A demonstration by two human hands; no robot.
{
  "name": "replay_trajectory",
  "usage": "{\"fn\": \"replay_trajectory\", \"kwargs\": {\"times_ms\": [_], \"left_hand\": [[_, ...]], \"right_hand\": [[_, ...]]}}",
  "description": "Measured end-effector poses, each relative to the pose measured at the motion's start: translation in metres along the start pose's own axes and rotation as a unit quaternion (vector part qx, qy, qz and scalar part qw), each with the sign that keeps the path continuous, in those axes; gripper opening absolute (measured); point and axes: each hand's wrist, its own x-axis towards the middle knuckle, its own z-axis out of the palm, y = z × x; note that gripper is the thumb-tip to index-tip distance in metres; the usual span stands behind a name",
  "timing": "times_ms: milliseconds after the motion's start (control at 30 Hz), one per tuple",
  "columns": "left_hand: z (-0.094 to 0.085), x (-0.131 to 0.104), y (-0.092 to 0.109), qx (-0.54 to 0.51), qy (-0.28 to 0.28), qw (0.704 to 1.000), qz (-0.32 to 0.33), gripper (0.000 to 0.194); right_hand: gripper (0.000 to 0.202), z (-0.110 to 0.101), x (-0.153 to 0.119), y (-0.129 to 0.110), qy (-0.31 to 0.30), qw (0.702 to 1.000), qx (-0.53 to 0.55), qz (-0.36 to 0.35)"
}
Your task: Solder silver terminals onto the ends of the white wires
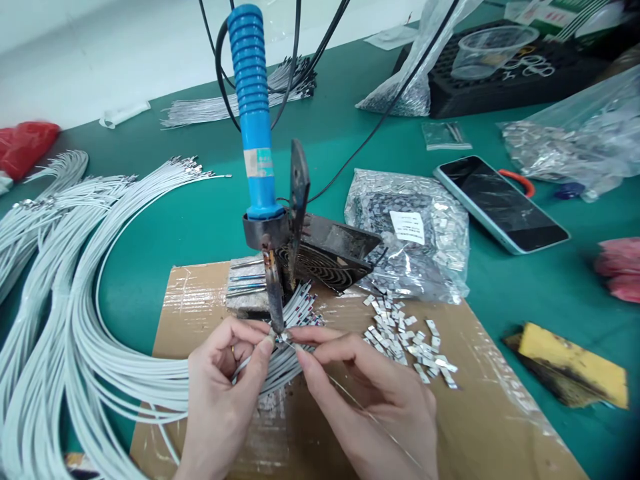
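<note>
A blue-handled soldering iron (254, 120) stands fixed in a holder, with its tip pointing down between my hands. My left hand (227, 380) is closed, thumb and finger pinching the end of a white cable right at the tip; a small shiny piece there is too tiny to make out. In my right hand (360, 387), thumb and fingertips pinch a thin strand of solder wire (373, 417) that trails down across the palm. Its front end reaches the iron tip. Beneath both hands lies a bundle of white cables (293, 357) on cardboard (200, 303).
Loose metal tabs (395, 330) are scattered right of my hands. Behind them lie a clear bag of parts (407, 233) and a phone (500, 200). Large white cable bundles (85, 313) fill the left. A yellow sponge (573, 363) rests at the right.
</note>
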Motion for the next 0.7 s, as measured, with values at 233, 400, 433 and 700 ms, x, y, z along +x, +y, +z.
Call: {"fn": "replay_trajectory", "kwargs": {"times_ms": [233, 400, 433, 700], "left_hand": [[-0.0003, 0.0018, -0.0010, 0.004, -0.006, 1.000, 0.004, 0.015], [-0.0027, -0.0002, -0.0004, 0.005, -0.006, 1.000, 0.000, 0.014], [-0.0032, -0.0008, -0.0002, 0.005, -0.004, 1.000, -0.001, 0.014], [-0.0015, -0.0008, -0.0013, 0.006, -0.002, 1.000, -0.006, 0.015]], "right_hand": [[0.019, 0.0029, 0.0003, -0.0010, 0.025, 1.000, 0.015, -0.007], [0.018, 0.0015, 0.0003, -0.0008, 0.012, 1.000, 0.005, -0.010], [0.018, 0.0011, 0.0003, -0.0007, 0.009, 1.000, 0.001, -0.009], [0.019, 0.0009, 0.0005, 0.0008, 0.004, 1.000, -0.007, -0.009]]}}
